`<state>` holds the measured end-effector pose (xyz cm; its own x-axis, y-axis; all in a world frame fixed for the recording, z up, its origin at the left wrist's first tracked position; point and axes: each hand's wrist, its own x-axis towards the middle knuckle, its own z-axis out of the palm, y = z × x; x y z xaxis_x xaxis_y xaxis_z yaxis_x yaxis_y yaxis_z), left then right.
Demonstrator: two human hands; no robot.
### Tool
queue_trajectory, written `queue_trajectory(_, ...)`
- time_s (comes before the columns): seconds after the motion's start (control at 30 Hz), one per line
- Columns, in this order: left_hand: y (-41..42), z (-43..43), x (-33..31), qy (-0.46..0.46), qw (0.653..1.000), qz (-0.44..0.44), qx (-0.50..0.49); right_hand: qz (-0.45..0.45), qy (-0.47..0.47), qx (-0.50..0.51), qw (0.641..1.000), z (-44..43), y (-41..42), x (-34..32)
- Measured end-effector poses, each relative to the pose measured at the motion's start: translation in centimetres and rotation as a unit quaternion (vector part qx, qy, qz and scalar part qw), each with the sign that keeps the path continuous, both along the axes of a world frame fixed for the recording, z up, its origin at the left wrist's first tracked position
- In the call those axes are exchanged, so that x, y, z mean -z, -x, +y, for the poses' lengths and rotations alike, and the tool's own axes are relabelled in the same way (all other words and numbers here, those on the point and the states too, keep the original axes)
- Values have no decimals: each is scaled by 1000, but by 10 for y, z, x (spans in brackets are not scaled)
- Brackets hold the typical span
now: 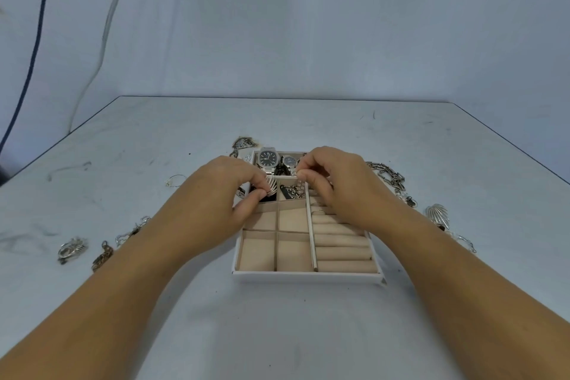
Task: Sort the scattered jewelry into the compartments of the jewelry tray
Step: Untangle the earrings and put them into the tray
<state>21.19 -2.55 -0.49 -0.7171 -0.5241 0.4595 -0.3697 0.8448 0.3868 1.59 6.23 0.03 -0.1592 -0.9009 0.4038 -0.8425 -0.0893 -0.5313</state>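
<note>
One jewelry tray (305,279) shows six small square compartments in two columns of three, one wide compartment across its far end, and five padded ring rolls (342,253) in plain view; any further rolls are hidden under the right hand (336,185). Two wristwatches lie in the tray, a larger watch (267,158) and a smaller watch (289,161). There are two fan-shaped pieces: one fan-shaped silver piece (272,187) pinched in the left hand (222,194) and a second fan piece (436,214) on the counter (308,333). The counter also carries one heavy link chain (388,174), one thin wire hoop (175,180) and three small blurred pieces (71,249) at the left.
</note>
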Motion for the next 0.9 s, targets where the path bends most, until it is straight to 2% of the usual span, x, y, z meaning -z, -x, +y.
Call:
queue_trajectory(0.27,19,-7,4,-15,1000,21,6,-27,16,15,999,5,6,-1)
queue_trajectory(0.5,43,-9,9,-1,999,-5,45,-13,23,18,999,5,11,0)
queue_trajectory(0.7,39,-12,9,-7,998,-13,64,4,16,16,1000,5,9,-1)
queue_trajectory(0.9,14,-14,12,-33,999,-12,30,-1,18,12,1000,5,10,-1)
